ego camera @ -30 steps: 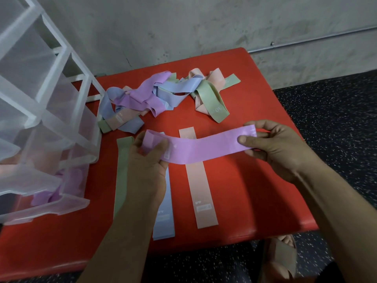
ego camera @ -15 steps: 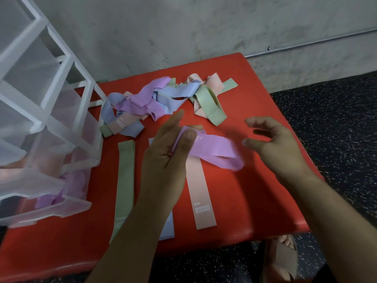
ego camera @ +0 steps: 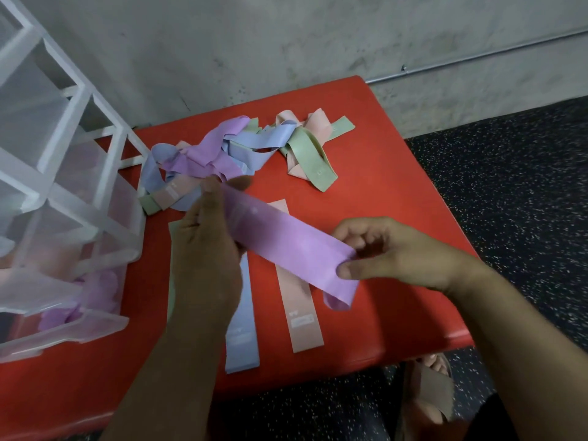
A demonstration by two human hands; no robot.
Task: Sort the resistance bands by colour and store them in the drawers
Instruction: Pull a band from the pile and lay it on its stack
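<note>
A purple band (ego camera: 286, 246) is stretched slantwise above the red table (ego camera: 381, 198). My left hand (ego camera: 206, 253) pinches its upper left end and my right hand (ego camera: 391, 253) pinches its lower right end, which curls under. Beneath it lie three flattened bands side by side: a green band (ego camera: 171, 249) mostly hidden by my left arm, a blue band (ego camera: 241, 329) and a pink band (ego camera: 299, 307). A tangled pile of bands (ego camera: 229, 154) in purple, blue, green and pink lies at the back of the table. The translucent drawer unit (ego camera: 63, 218) stands at the left, with purple bands in its lowest open drawer (ego camera: 79, 307).
A grey concrete wall (ego camera: 286, 43) with a thin pipe rises behind the table. Dark speckled flooring (ego camera: 509, 186) lies to the right. A sandalled foot (ego camera: 429, 386) shows under the table's front edge.
The purple band, held flat between both hands a second ago, was let go by my right hand and bunched up. Now both hands hold it stretched again, tilted down to the right.
</note>
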